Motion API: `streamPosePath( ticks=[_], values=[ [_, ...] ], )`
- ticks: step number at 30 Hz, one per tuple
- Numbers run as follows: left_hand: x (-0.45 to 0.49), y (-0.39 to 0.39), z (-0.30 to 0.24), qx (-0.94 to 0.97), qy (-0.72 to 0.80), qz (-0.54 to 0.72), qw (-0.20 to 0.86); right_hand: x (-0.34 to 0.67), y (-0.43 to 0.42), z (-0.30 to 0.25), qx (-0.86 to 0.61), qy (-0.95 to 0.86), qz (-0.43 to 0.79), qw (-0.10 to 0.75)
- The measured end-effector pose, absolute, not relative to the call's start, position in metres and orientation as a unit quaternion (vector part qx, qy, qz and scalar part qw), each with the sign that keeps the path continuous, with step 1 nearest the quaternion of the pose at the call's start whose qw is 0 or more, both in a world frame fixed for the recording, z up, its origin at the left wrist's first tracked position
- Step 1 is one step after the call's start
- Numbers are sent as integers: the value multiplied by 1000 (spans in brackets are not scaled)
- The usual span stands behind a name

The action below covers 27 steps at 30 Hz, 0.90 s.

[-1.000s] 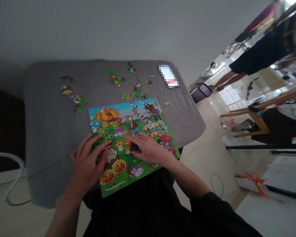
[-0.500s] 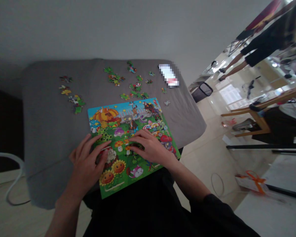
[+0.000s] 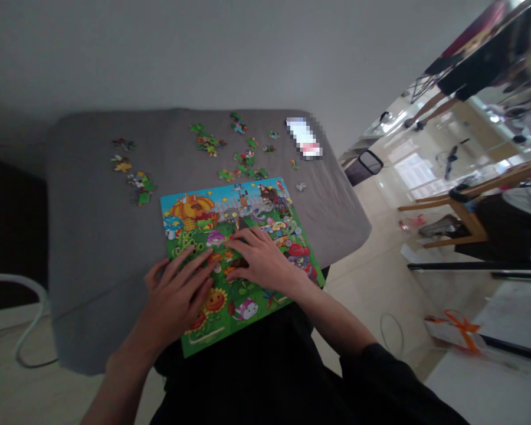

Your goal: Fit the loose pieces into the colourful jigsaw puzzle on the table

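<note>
A colourful jigsaw puzzle board, with cartoon sunflowers, mushrooms and a pumpkin under a blue sky, lies at a slant on the grey cloth-covered surface near my lap. My left hand rests flat over the board's left side, fingers stretched out and hiding part of the picture. On the middle of the board is my right hand, its fingertips down and thumb apart from the fingers. I make out no loose piece in either hand.
Loose jigsaw pieces lie in clusters beyond the board, with more pieces to the left. A pixelated phone sits at the back right. Off to the right are a wooden chair, a dark bin and a standing person.
My left hand has slid right and inward over the board, now covering more of the mushrooms and sunflowers. My right hand has shifted slightly upward. The view has turned a little.
</note>
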<state>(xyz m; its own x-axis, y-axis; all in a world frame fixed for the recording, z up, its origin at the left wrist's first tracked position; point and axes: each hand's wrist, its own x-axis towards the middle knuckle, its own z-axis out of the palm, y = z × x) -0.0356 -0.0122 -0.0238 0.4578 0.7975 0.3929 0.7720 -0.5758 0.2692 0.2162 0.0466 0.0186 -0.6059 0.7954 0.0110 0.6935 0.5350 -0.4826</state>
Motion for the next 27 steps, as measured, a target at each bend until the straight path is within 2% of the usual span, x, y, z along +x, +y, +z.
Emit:
streamPosePath(
  ticks=[4,13,19,27],
  values=[
    [-35,-12,-22,857,454,244,23,222,53,21,-421,-872,215,127],
    [-36,-12,-24,849,469,243,39,212,66,26,-381,-905,177,64],
    [-34,-12,-23,851,470,231,36,208,55,21,-349,-934,75,20],
    [-33,-12,-25,844,482,230,50,214,41,7,-328,-941,49,68]
  ],
)
